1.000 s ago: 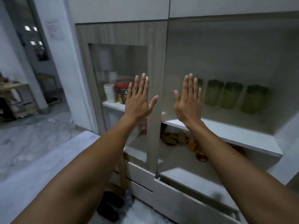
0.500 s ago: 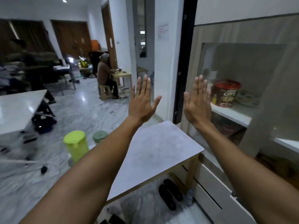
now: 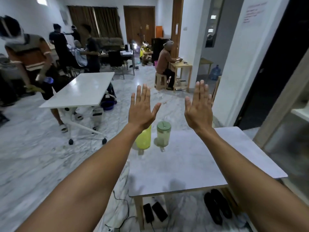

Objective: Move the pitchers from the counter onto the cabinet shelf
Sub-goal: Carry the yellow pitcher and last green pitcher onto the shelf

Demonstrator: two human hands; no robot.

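Both arms stretched forward, backs of hands facing the camera, fingers straight up. Left hand [image 3: 142, 111] flat and spread wide, thumb out to the side, holding nothing. Right hand [image 3: 199, 108] same pose, fingers together and extended, empty as well. Two pitchers on the far left end of the grey counter [image 3: 184, 164]: yellow pitcher [image 3: 144, 139] partly hidden behind the left wrist, clear pitcher [image 3: 163, 135] with pale green lid just beside it on the right, both upright, neither touched. Cabinet [image 3: 287, 124] at far right edge (only a sliver of shelf visible). Black slippers [image 3: 217, 205] on the floor under the counter. White table [image 3: 80, 91] and several people well apart in the background
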